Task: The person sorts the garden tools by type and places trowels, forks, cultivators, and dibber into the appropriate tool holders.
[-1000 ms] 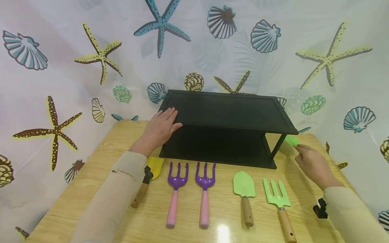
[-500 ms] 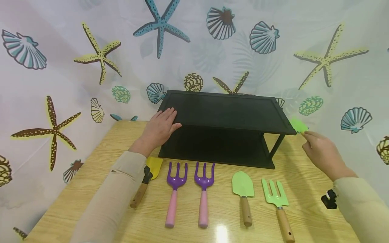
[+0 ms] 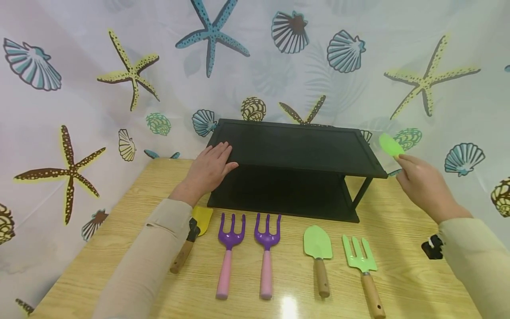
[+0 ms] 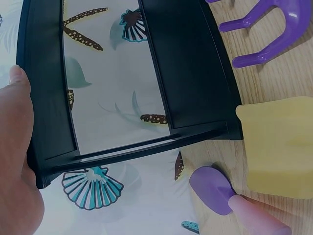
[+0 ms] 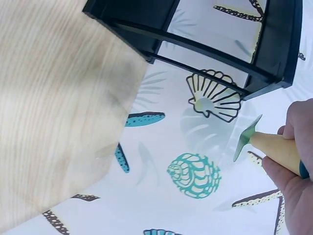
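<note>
My right hand (image 3: 426, 186) grips the wooden handle of a small trowel with a green blade (image 3: 390, 145), raised beside the right end of a black two-tier shelf (image 3: 295, 148). In the right wrist view, that trowel's handle (image 5: 275, 147) runs between my thumb and fingers, its blade seen nearly edge-on. My left hand (image 3: 211, 170) rests on the left end of the shelf top, fingers straight. Below that hand lies a yellow-bladed tool (image 3: 203, 219). The left wrist view also has a purple trowel with a pink handle (image 4: 210, 190), hidden behind my arm in the head view.
In front of the shelf lie two purple forks with pink handles (image 3: 230, 238), a green trowel (image 3: 317, 243) and a green fork (image 3: 360, 257), all on the wooden table (image 3: 191, 305). A curtain printed with starfish and shells (image 3: 255, 57) hangs close behind.
My right hand has lifted the green trowel from low beside the shelf's right end to about its top, and the blade has turned. My left hand stays put.
</note>
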The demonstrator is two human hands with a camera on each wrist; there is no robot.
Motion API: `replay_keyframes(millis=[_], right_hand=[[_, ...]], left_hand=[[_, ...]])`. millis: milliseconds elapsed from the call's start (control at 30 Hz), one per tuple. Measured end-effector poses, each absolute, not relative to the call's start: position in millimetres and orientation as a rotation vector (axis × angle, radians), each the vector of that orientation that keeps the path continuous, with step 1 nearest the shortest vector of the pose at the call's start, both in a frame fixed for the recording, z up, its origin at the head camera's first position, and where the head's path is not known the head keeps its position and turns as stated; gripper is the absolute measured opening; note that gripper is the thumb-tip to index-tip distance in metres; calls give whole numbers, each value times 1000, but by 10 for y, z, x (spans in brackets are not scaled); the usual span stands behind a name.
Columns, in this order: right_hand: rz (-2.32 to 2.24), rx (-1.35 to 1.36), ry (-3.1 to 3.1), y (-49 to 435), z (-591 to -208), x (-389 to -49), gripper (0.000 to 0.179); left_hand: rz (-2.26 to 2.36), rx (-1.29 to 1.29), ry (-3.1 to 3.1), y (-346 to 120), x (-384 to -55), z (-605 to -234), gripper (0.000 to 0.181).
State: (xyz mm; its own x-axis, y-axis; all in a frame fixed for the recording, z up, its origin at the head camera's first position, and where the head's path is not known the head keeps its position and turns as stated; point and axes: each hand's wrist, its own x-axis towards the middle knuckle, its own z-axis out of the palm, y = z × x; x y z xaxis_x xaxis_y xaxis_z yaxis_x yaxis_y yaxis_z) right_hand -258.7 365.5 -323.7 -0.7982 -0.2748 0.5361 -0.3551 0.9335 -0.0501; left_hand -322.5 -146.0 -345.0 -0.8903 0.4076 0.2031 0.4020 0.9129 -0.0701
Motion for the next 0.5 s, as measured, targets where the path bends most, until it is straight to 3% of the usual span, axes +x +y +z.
replay_keyframes(millis=[500], right_hand=[[170,540,-2597,3112,-3001,-2749,38]], left_hand=[[19,-617,-2868,-1471,-3209,-3433,72]])
